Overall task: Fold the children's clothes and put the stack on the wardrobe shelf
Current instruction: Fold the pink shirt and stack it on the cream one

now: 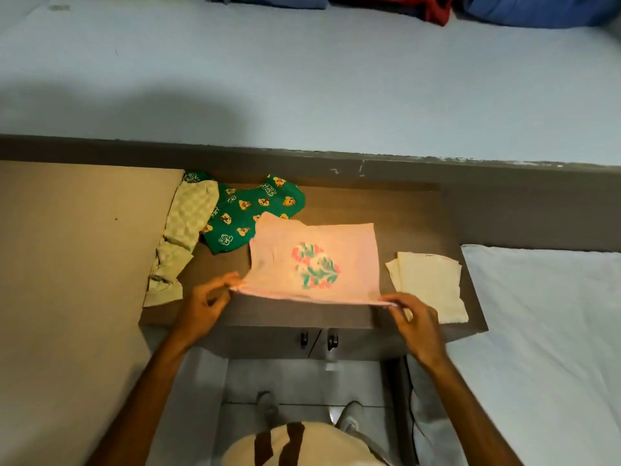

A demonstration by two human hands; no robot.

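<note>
A pink child's garment [336, 243] with a red and green flower print lies spread on the brown cabinet top [403, 210]. My left hand [205, 307] pinches its near left corner and my right hand [415, 326] pinches its near right corner, lifting the near edge slightly. Behind it lies a green garment [245, 213] printed with yellow cartoon faces. A pale green checked garment [181, 240] lies crumpled at the left edge of the cabinet top. A folded cream piece [430, 284] rests at the right.
A tan surface [67, 264] adjoins the cabinet on the left and a white sheeted bed [554, 331] on the right. The pale wall [302, 79] rises behind. Blue and red cloth [504, 8] lies along the top. Cabinet door handles [319, 339] sit below the front edge.
</note>
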